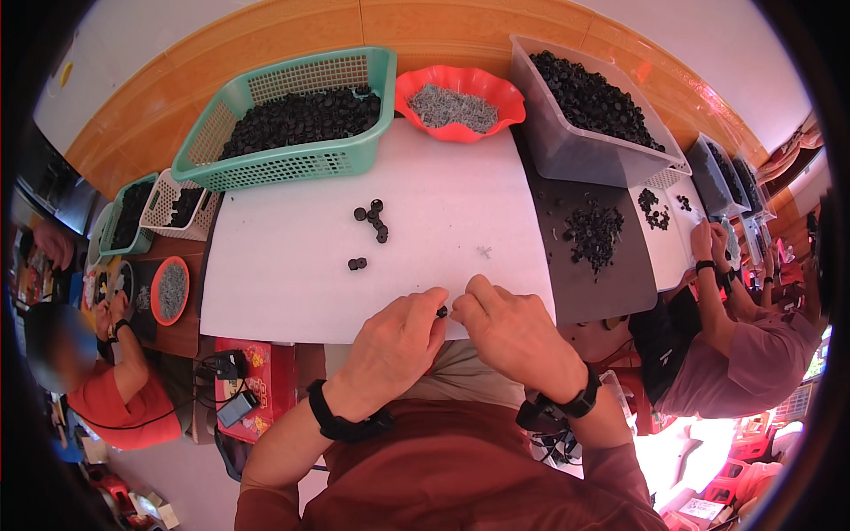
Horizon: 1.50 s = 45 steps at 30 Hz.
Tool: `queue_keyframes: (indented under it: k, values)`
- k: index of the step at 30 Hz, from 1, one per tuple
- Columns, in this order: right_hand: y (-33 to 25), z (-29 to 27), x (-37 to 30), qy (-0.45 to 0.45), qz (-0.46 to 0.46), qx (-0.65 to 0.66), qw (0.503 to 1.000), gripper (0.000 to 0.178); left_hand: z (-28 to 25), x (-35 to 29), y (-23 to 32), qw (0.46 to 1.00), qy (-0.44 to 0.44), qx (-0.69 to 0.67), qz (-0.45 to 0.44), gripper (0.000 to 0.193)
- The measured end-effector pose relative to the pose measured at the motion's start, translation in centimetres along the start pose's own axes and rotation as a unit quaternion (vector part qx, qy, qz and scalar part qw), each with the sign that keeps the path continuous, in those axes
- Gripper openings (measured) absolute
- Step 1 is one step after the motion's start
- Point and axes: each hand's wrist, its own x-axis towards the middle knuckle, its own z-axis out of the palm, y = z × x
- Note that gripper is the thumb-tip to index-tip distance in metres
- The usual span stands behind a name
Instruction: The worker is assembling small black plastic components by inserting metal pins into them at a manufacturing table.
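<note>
Over the near edge of the white work mat (292, 221), my two hands meet. My left hand (390, 350) is closed, pinching a small round black part (442, 311) at its fingertips. Close beside that part, the fingers of my right hand (512, 334) are pinched together; what they hold, if anything, is too small to make out. Farther up the mat lies a little cluster of black round parts (376, 219), with a pair of black parts (357, 264) nearer me. A few clear small pins (484, 252) lie to the right.
At the back stand a green basket (292, 164) of black parts, a red scalloped bowl (460, 133) of greyish pins and a clear bin (584, 159) of black parts. Loose black pieces (593, 234) cover part of a dark mat (611, 296). Co-workers sit at left (133, 389) and right (744, 363).
</note>
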Motion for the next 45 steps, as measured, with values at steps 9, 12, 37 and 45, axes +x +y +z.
queue_keyframes:
  k: [9,12,37,45]
  values:
    - [-0.4,0.1,-0.1,-0.010,0.003,0.017,1.000,0.015,0.0,0.0,0.3,1.000,-0.016,0.006,0.012,0.037]
    - [0.4,0.7,-0.3,0.014,0.016,0.119,0.993,0.015,-0.2,-0.1,0.0,0.999,-0.025,-0.031,-0.017,0.038]
    - [1.1,1.8,-0.4,0.076,0.011,0.365,0.928,0.029,-1.7,0.2,-2.0,0.792,-0.134,-0.537,-0.259,0.029]
    - [0.6,1.8,0.1,0.104,0.018,0.323,0.940,0.031,-1.5,0.1,-1.5,0.751,-0.099,-0.578,-0.302,0.029]
